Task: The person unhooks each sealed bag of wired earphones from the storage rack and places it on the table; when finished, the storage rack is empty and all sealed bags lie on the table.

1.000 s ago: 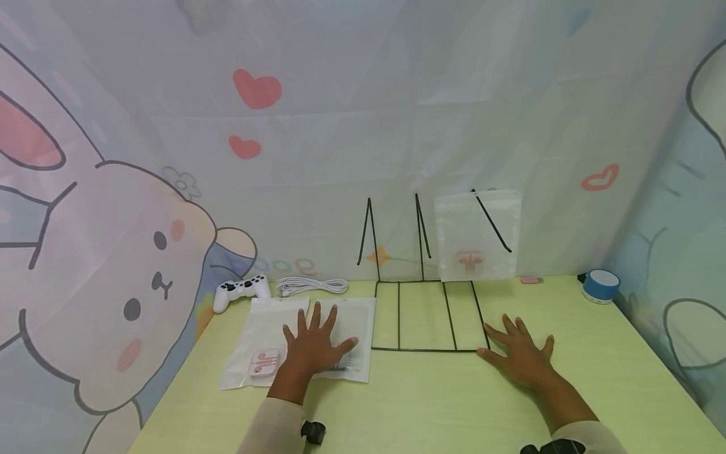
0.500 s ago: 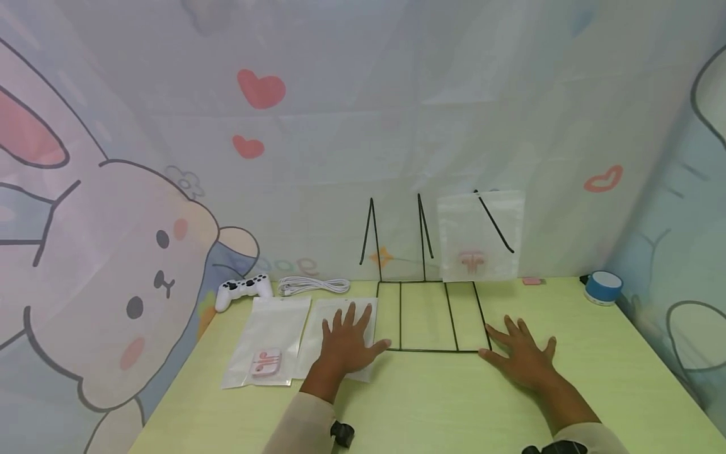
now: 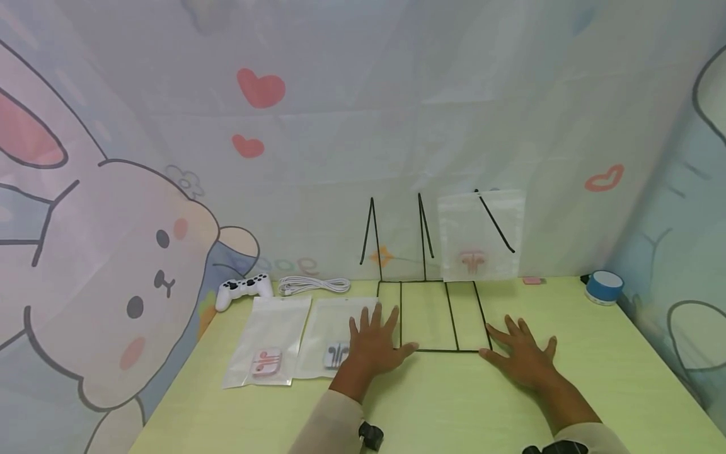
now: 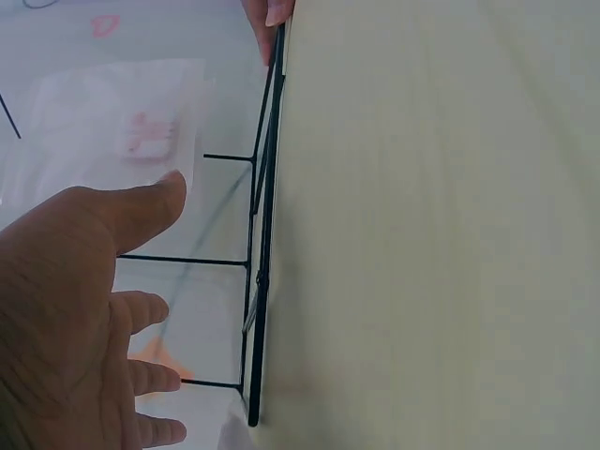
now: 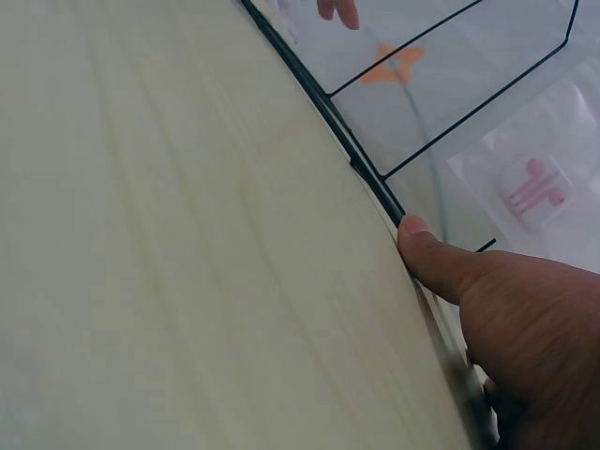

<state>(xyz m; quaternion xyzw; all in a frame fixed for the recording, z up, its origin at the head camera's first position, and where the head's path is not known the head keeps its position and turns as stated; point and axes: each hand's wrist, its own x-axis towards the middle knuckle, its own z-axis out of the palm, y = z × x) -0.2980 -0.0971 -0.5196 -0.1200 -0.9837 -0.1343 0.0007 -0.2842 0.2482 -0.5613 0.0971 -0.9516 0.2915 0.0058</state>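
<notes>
A black wire display rack (image 3: 425, 350) stands on the table, three hooks rising at its back. From the right hook hangs a clear zip bag (image 3: 499, 221) with boxed pink earphones inside. My left hand (image 3: 374, 352), fingers spread, is over the rack's left front part and overlaps the edge of a flat bag (image 3: 314, 321) with boxed grey earphones (image 3: 336, 355). Left of that lies another bag (image 3: 278, 325) with boxed pink earphones (image 3: 266, 362). My right hand (image 3: 522, 359) touches the rack's right front corner; the right wrist view shows the thumb (image 5: 427, 248) right at the front bar.
A white game controller (image 3: 242, 289) and a coiled white cable (image 3: 314, 285) lie behind the flat bags. On the right are a small pink object (image 3: 532, 280) and a blue-and-white round container (image 3: 604, 287). A printed cloth backdrop (image 3: 340, 139) rises behind the table.
My left hand has moved right, from over the flat bags to the rack's left front part, uncovering the grey earphones. My right hand has stayed at the rack's corner.
</notes>
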